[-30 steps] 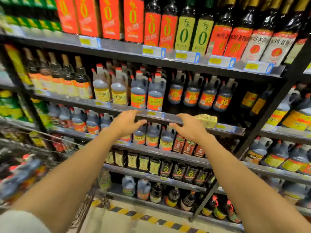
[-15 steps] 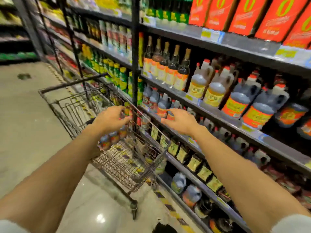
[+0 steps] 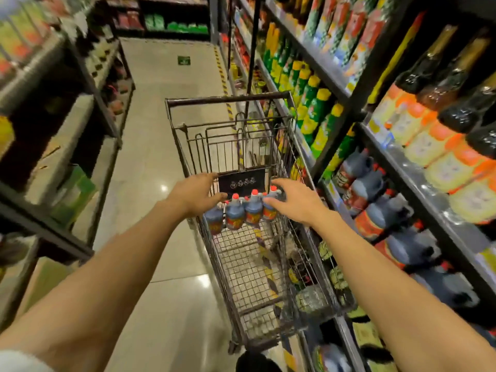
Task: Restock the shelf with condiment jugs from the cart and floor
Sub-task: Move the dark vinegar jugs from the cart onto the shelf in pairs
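Blurred shelf (image 3: 418,189) of dark jugs fills 3 o'clock. A wire cart (image 3: 228,100) stands at centre, four red-capped condiment jugs (image 3: 243,210) at its far end. Left hand (image 3: 194,194) and right hand (image 3: 294,201) reach over them, fingers spread, gripping nothing; labels unreadable.

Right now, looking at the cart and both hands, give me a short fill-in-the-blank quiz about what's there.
1. The jugs in the cart have caps coloured ____.
2. The number of jugs lined up in the cart is ____.
3. The left hand and right hand reach toward the jugs, and neither yet ____ one.
4. The stocked shelf beside the cart stands on the person's ____ side.

Missing words: red; four; grips; right
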